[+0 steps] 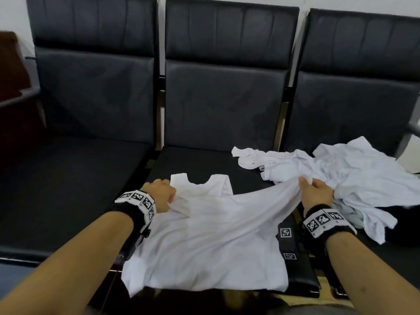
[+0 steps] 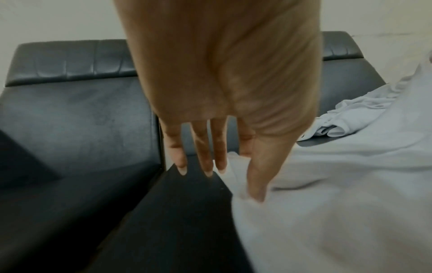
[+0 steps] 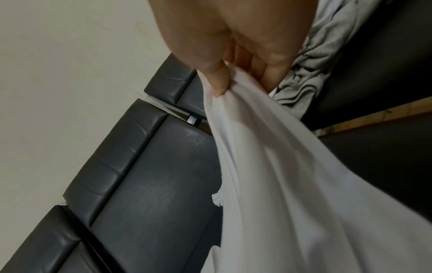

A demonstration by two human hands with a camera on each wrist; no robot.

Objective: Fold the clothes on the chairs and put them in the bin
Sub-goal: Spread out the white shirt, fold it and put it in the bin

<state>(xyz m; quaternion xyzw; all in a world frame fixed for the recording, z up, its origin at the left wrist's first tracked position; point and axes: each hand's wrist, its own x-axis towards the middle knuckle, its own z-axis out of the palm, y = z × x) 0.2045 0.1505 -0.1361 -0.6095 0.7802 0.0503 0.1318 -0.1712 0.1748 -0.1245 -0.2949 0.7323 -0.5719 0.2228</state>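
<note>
A white shirt (image 1: 216, 235) lies spread on the seat of the middle black chair (image 1: 200, 160), neckline toward the backrest. My left hand (image 1: 159, 194) pinches its left edge near the shoulder; in the left wrist view the thumb (image 2: 254, 184) presses into the cloth (image 2: 339, 184) while the other fingers hang straight. My right hand (image 1: 316, 192) grips a bunched fold of the shirt's right side, lifted off the seat. The right wrist view shows the right hand's thumb (image 3: 219, 79) clamped on the hanging fabric (image 3: 292, 184). No bin is in view.
A heap of crumpled white clothes (image 1: 363, 173) covers the right chair and spills onto the middle seat. The left chair seat (image 1: 68, 189) is bare black leather. Square marker tags (image 1: 285, 233) sit on the frame between the middle and right seats. A metal armrest (image 1: 411, 130) is at far right.
</note>
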